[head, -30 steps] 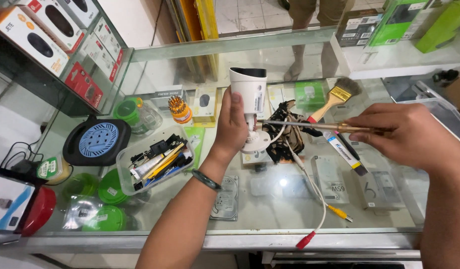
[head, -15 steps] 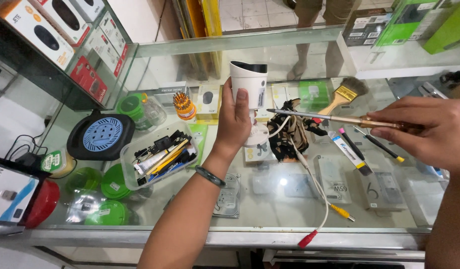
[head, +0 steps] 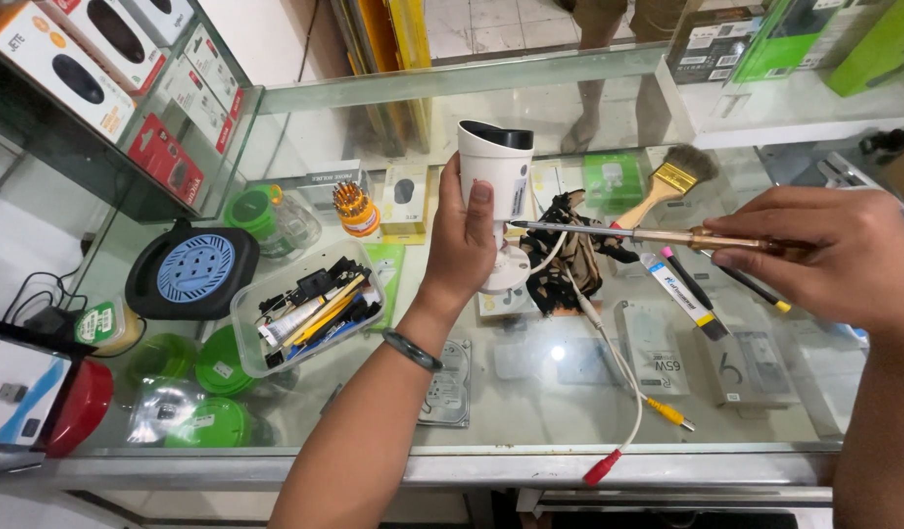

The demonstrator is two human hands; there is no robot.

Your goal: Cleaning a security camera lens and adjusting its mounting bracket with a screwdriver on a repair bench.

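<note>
My left hand (head: 462, 245) grips a white bullet-shaped security camera (head: 493, 176), holding it upright above the glass counter (head: 530, 392). Its round base (head: 508, 274) points down and a white cable (head: 623, 392) trails from it to a yellow plug and a red plug near the counter's front edge. My right hand (head: 829, 255) holds a long screwdriver (head: 628, 233) level, its tip touching the camera's right side. A dark bracelet sits on my left wrist.
A clear tray of tools (head: 310, 304) lies left of the camera, next to a black and blue cable reel (head: 190, 269). A paintbrush (head: 667, 186), pens (head: 687, 279), an orange screwdriver-bit holder (head: 354, 208) and a black cable bundle (head: 570, 255) lie on the glass. Boxes fill shelves at left.
The screwdriver's tip has moved left along the camera's side and now touches it. My right hand has pulled slightly right. The left hand keeps holding the camera upright.
</note>
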